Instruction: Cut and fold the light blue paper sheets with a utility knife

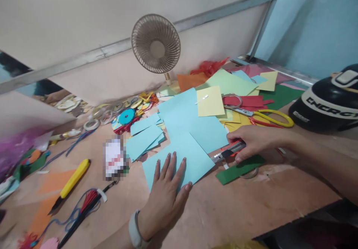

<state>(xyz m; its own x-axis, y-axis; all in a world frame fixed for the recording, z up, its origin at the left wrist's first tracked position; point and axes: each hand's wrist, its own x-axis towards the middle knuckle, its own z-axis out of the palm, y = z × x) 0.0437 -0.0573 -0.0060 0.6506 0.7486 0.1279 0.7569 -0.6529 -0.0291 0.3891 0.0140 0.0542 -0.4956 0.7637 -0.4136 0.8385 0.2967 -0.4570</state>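
Note:
My left hand (167, 189) lies flat with its fingers spread on a light blue paper sheet (190, 152). To the right, my right hand (246, 142) is closed around an orange and black utility knife (233, 149), whose metal tip points left at the sheet's right corner. Another blue sheet (181, 118) lies partly under the first. A dark green paper strip (237, 170) rests just below my right hand. Smaller blue paper pieces (147, 142) are stacked left of the sheets. On the farther blue sheet sits a pale yellow paper square (210, 105).
A small fan (156, 47) stands at the back. Yellow-handled scissors (271, 116) and a black bottle (321, 103) are on the right. A yellow marker-shaped tool (74, 178) and tangled cords (84, 204) lie left. Coloured papers (232, 81) are heaped behind.

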